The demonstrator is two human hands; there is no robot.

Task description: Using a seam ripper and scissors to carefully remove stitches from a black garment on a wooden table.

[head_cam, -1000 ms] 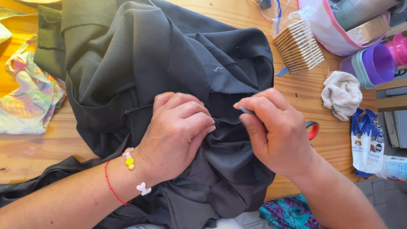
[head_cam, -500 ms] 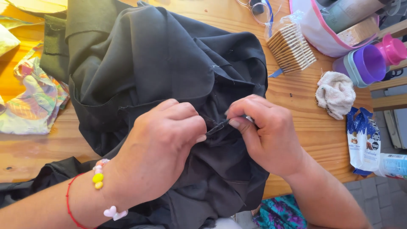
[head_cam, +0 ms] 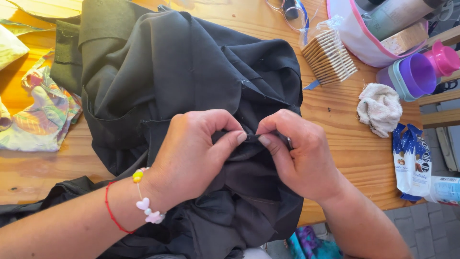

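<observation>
A large black garment [head_cam: 182, 76] lies bunched on a wooden table [head_cam: 335, 110]. My left hand [head_cam: 191, 153] pinches a fold of the black fabric between thumb and fingers near the middle. My right hand [head_cam: 299, 153] grips the same fold directly beside it, thumbs almost touching. A thin metal tool or needle seems to peek from the right fist, too hidden to name. My left wrist wears a red string and a bead bracelet [head_cam: 143, 201].
Patterned colourful cloth [head_cam: 43, 115] lies at the left. A stack of crackers in clear wrap [head_cam: 330, 55], a crumpled white rag [head_cam: 381, 108], purple and pink cups [head_cam: 421, 72], a pink-rimmed bag [head_cam: 364, 33] and blue snack packets [head_cam: 412, 160] sit at the right.
Both hands have drawn together on the fabric. The left hand went from lying flat on the cloth to pinching it, and the right hand closed tighter on the fold.
</observation>
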